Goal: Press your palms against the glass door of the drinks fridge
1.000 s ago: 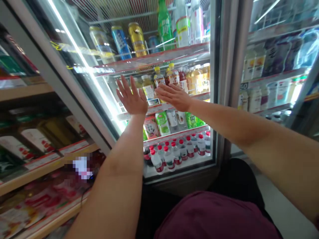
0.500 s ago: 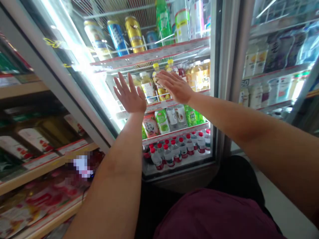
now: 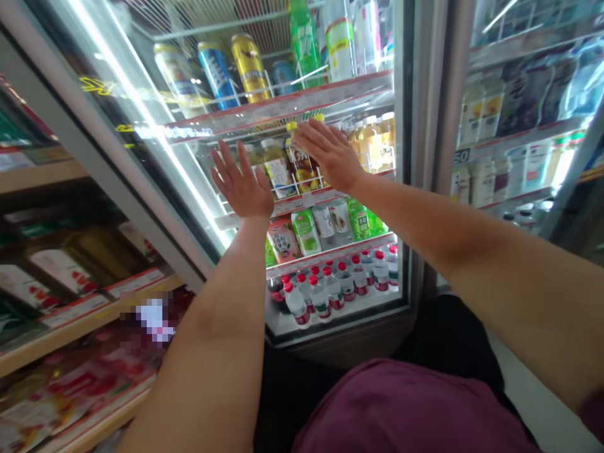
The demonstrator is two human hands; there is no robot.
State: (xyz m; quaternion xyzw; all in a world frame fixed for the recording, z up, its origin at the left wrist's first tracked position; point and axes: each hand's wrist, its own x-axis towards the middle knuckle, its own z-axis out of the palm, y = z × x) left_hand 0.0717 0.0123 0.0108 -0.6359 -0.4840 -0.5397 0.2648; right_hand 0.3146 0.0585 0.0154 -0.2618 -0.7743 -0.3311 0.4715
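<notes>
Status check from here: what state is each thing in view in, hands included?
Left hand: open, fingers spread, holding nothing.
Right hand: open, fingers spread, holding nothing.
Glass cooler door: looks shut; cannot tell if the hands touch it.
Gold can: tilted in a wire rack on the top shelf.
Red-capped water bottles: upright, capped, on the bottom shelf.

Gap between open glass door (image 3: 120,113) and metal frame (image 3: 427,126), shelf bottles (image 3: 277,168) blocking beyond
</notes>
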